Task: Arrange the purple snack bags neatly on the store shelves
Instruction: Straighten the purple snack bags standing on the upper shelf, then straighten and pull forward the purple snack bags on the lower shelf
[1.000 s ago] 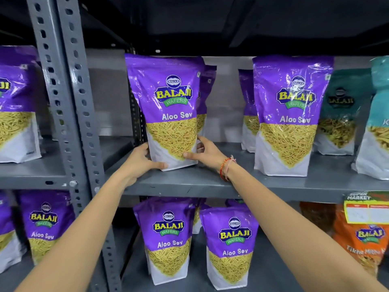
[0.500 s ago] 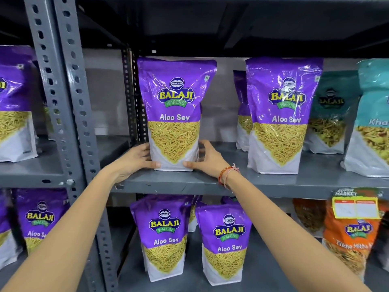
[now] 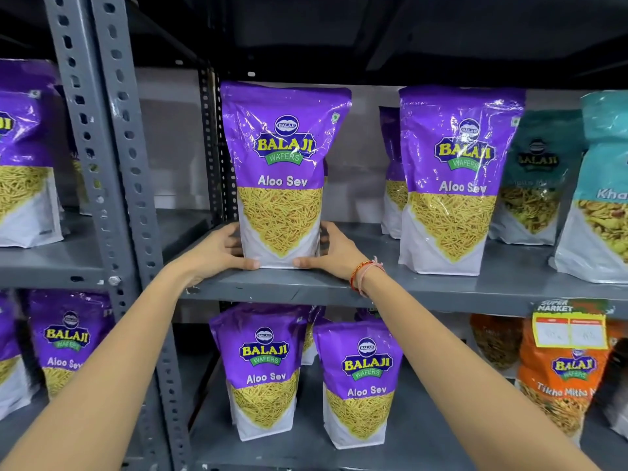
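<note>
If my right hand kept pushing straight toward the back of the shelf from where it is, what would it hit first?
Your right hand is cupping the base of the front purple bag. Another purple bag seems to stand right behind it, only a sliver showing, so probably that one; otherwise the pale back wall. Depth is unclear.

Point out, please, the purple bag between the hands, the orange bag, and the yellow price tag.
purple bag (image 3: 283,180), head view, on its "Aloo Sev" lettering.
orange bag (image 3: 560,392), head view, on its front, below the logo.
yellow price tag (image 3: 569,331), head view, on its pale middle panel.
</note>
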{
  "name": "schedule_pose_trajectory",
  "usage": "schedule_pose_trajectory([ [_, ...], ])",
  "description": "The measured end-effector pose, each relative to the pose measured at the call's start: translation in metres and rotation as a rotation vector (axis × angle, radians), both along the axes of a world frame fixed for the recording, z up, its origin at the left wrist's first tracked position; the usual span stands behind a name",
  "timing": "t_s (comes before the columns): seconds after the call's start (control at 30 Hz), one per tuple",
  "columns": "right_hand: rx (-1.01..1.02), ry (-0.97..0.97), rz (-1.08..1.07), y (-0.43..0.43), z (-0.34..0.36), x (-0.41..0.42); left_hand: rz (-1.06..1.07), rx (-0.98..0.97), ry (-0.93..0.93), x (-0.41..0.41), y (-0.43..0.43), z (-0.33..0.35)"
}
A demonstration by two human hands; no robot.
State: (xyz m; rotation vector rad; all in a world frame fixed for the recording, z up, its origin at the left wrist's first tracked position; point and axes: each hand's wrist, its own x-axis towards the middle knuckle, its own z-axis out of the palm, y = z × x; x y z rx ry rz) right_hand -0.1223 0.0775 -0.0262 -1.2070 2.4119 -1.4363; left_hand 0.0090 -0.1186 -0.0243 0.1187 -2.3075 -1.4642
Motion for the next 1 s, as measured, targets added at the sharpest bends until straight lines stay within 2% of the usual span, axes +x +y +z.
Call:
schedule_pose_trajectory([
  [0.23, 0.005, 0.042, -0.025, 0.004, 0.003, 0.008, 0.06, -0.077, -0.002, 0.002, 0.001, 0.0],
  [0.33, -0.182, 0.195, -0.119, 0.017, -0.001, 0.025, 0.244, -0.236, 0.066, 0.01, 0.015, -0.004],
  [0.4, -0.376, 0.271, -0.127, 0.029, -0.012, 0.043, 0.47, -0.3, 0.245, 0.018, 0.032, -0.016],
  [0.5, -0.591, 0.296, -0.095, 0.053, -0.044, 0.069, 0.641, -0.199, 0.611, 0.033, 0.071, -0.052],
  [0.57, -0.655, 0.276, -0.091, 0.068, -0.071, 0.08, 0.686, -0.208, 0.731, 0.037, 0.097, -0.084],
  [0.6, -0.664, 0.265, -0.106, 0.075, -0.086, 0.082, 0.676, -0.201, 0.728, 0.036, 0.109, -0.103],
  [0.67, -0.629, 0.231, -0.154, 0.088, -0.116, 0.081, 0.611, -0.163, 0.618, 0.029, 0.127, -0.142],
  [0.9, -0.372, -0.055, -0.406, 0.123, -0.219, 0.024, 0.333, -0.013, -0.076, -0.013, 0.136, -0.254],
  [1.0, -0.222, -0.204, -0.389, 0.13, -0.249, -0.003, 0.264, 0.02, -0.242, -0.03, 0.134, -0.278],
])
